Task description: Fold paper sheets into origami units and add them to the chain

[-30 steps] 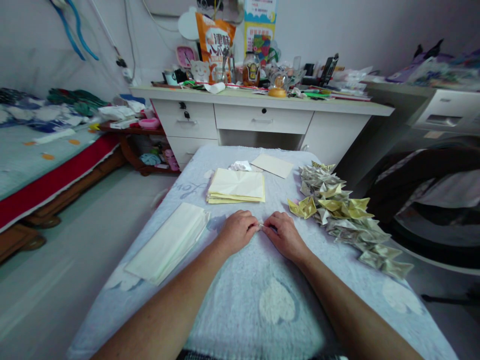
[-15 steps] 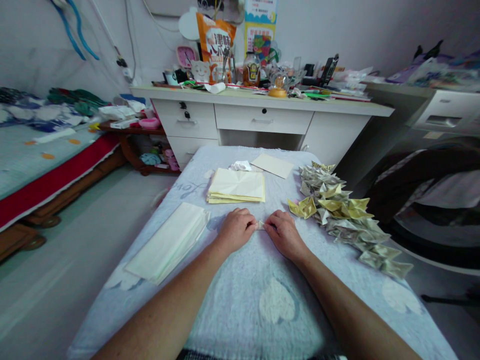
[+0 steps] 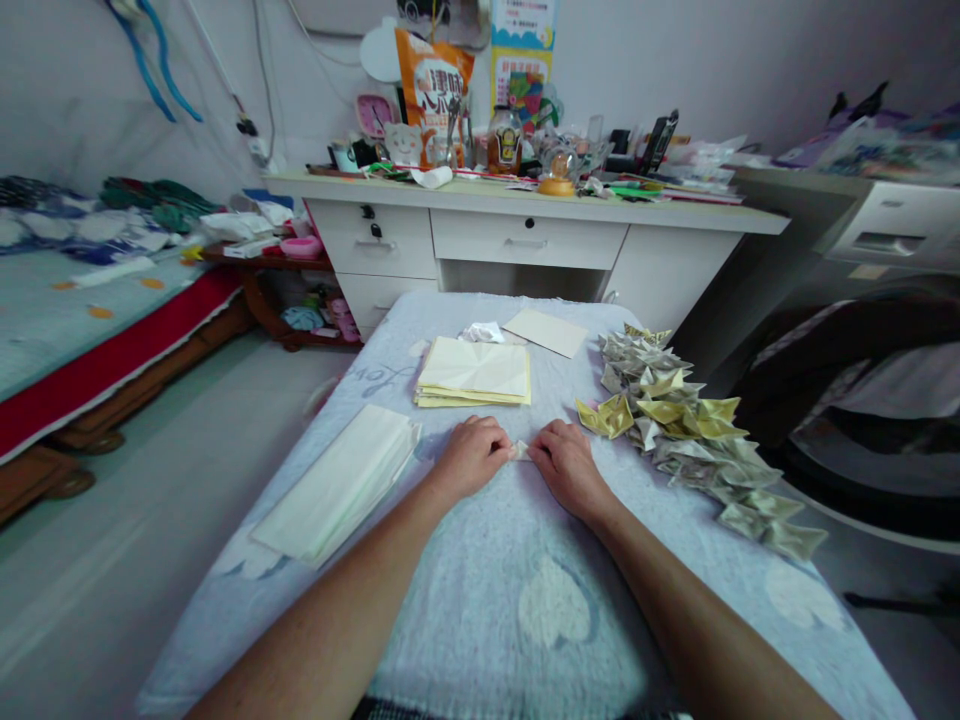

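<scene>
Between my two hands is a small folded piece of paper point(image 3: 522, 451), pale in colour and mostly covered by fingers. My left hand point(image 3: 475, 455) pinches its left end, and my right hand point(image 3: 568, 462) is closed on the right end. Just beyond them lies a stack of cream and yellow paper sheets point(image 3: 474, 368) with crease lines on top. To the left rests a bundle of long folded white paper point(image 3: 337, 485). On the right, several folded paper ingots point(image 3: 686, 430), grey and gold, sit in a long row; one gold ingot point(image 3: 606, 416) is nearest my right hand.
A cloth with heart patterns covers the table point(image 3: 450, 620). Crumpled white tissue point(image 3: 482, 332) and a flat card point(image 3: 546, 332) lie at its far end. Behind stands a cluttered white desk point(image 3: 525, 240). A washing machine point(image 3: 892, 240) is at right, a bed point(image 3: 90, 310) at left.
Hardly anything differs. Both hands keep their pinch on the folded paper in the same place, and the view has shifted very slightly.
</scene>
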### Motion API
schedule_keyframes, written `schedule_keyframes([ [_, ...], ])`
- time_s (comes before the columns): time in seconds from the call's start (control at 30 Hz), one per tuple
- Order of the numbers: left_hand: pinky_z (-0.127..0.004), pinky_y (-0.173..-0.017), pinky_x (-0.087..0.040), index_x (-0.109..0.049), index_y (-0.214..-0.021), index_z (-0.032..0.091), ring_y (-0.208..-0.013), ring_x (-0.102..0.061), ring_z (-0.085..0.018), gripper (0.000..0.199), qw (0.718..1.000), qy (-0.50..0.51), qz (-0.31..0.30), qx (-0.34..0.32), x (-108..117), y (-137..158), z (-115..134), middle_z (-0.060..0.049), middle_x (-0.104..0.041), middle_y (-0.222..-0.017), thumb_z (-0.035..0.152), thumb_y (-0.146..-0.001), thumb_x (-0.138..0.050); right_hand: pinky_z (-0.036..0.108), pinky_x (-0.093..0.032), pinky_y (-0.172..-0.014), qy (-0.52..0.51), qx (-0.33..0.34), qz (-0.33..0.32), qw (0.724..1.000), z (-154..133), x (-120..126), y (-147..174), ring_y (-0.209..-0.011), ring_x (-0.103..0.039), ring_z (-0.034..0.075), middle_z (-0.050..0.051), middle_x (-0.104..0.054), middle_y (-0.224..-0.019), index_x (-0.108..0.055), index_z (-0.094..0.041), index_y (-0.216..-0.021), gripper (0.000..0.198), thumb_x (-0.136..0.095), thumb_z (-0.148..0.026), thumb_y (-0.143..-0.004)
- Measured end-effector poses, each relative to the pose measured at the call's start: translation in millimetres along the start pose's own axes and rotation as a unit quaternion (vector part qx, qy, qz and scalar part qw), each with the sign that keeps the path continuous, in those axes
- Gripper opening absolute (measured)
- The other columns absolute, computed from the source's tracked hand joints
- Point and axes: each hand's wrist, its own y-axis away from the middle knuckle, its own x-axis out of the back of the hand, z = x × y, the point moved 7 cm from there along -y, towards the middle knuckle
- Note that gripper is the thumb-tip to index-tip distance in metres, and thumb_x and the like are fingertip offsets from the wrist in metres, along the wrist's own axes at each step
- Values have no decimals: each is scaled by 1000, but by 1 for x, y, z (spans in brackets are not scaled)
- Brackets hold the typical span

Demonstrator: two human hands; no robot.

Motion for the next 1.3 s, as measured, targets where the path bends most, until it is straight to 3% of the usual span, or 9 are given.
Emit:
schedule_keyframes([
  [0.87, -28, -76, -39, -67, -72, 20, -82, -55, -18, 10, 1000, -23, -9, -6, 2, 3, 1, -1, -64, -78, 27, -79, -65, 33, -34, -76, -25, 22, 13, 999, -3, 5, 5, -84, -47, 19, 5, -56, -87, -63, -19, -79, 12, -56, -23, -88],
  [1.13, -29, -75, -38, -68, -71, 20, -82, -54, -18, 5, 999, -27, -18, -24, 2, 4, 3, -1, -64, -76, 23, -76, -69, 33, -34, -78, -53, 34, 14, 998, -4, 7, 9, -87, -46, 20, 4, -56, -89, -61, -20, -80, 7, -65, -26, -81],
  [1.3, -28, -74, -39, -66, -70, 19, -81, -54, -18, 6, 999, -13, -12, -30, 2, 5, 3, -1, -64, -75, 21, -75, -69, 34, -34, -80, -67, 43, 20, 997, -5, 8, 9, -87, -47, 20, 4, -57, -89, -63, -20, -80, 6, -63, -24, -84],
])
